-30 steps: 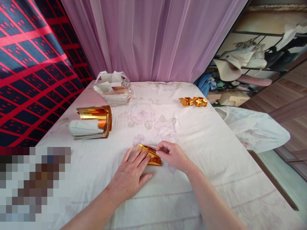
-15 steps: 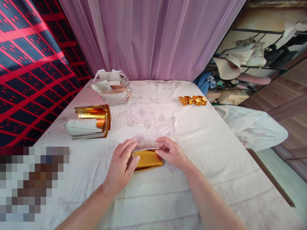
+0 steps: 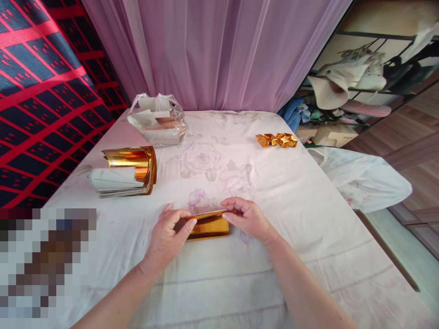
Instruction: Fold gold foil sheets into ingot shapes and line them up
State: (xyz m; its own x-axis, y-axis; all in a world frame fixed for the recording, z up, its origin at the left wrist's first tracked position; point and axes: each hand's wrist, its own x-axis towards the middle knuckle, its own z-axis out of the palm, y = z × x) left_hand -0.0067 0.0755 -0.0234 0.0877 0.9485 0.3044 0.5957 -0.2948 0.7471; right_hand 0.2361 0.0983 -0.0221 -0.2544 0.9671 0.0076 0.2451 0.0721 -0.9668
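Both the left hand (image 3: 168,235) and right hand (image 3: 250,220), nearly closed, pinch the folded gold foil paper (image 3: 212,226) on the near tablecloth (image 3: 219,292), the left newly gripping, so two sides are held.

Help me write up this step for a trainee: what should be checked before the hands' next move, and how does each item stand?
1. Left hand on the foil: ok, thumb and fingers pinch its far edge toward the left.
2. Right hand on the foil: ok, thumb and fingers at its far right corner.
3. Ends of the far edge in view: not ok, the hands cover them.
4. Folded layers lined up underneath: cannot tell, they are hidden.
5. Stack clear of both hands: ok, it lies apart, farther left.
6. Gold pieces clear of both hands: ok, they lie apart at far right.
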